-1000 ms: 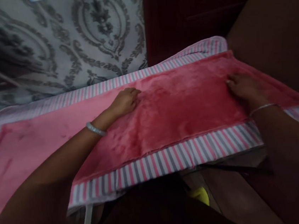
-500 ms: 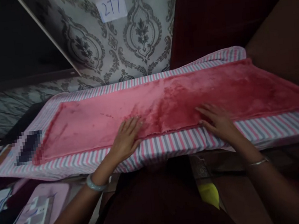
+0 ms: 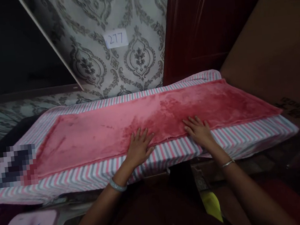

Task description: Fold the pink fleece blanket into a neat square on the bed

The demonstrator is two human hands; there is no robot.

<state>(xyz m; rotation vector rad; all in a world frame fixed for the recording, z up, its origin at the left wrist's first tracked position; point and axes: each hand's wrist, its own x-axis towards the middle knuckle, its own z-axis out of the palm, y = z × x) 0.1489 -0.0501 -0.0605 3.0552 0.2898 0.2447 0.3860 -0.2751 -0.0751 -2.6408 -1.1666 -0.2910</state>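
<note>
On striped cloth (image 3: 172, 152), oblong pink plush (image 3: 157, 117)

head-worn camera | faces forward and down across pink cloth (image 3: 93, 136) | cloth near, patterned wall (image 3: 119, 71) beyond

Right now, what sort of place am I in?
Probably a room in a home: damask-patterned wallpaper, what looks like a television, and pink plush fabric over a striped cover.

pink plush cloth (image 3: 103, 131) | long, four-cornered, spread almost flat | surface is darker in the right half | lies upon striped cloth (image 3: 172, 151), visible at near and far sides
</note>
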